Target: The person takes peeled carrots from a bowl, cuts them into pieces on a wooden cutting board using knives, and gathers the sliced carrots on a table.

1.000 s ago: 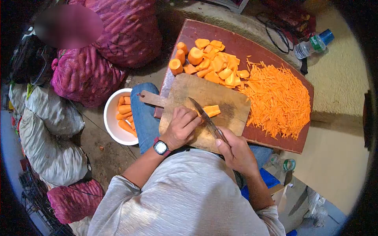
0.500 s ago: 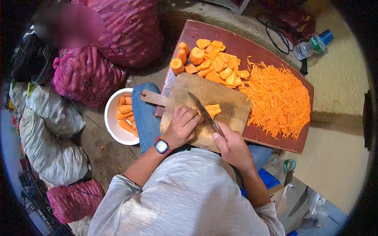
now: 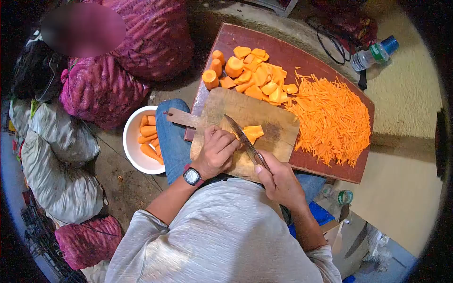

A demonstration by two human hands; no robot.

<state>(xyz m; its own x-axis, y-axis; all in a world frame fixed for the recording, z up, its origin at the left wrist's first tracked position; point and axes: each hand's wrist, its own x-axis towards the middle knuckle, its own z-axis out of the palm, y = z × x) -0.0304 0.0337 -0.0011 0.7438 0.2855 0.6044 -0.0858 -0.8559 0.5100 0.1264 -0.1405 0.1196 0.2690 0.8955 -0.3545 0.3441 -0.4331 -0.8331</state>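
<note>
My right hand point(image 3: 283, 181) grips the handle of a knife point(image 3: 243, 137), its blade slanting up and left across the wooden cutting board point(image 3: 219, 106). My left hand point(image 3: 218, 150) lies on the board with curled fingers, close against the left side of the blade. A little orange shows at its fingertips, where it presses a carrot piece that is mostly hidden. Just right of the blade lie several carrot slices point(image 3: 254, 133). Beyond the board, cut carrot chunks point(image 3: 262, 75) sit in a heap, and a large pile of carrot shreds point(image 3: 330, 122) spreads to the right.
The board rests on a dark red table top point(image 3: 295, 49) over my legs. On the floor at left stands a white bowl point(image 3: 133, 158) with whole carrots. Full pink mesh sacks point(image 3: 101, 92) and white sacks point(image 3: 63, 174) line the left. A plastic bottle point(image 3: 373, 55) lies at upper right.
The slices right of the blade are spread out more. The knife has shifted slightly along the board, and my left hand stays almost in place. The whole view has moved a little.
</note>
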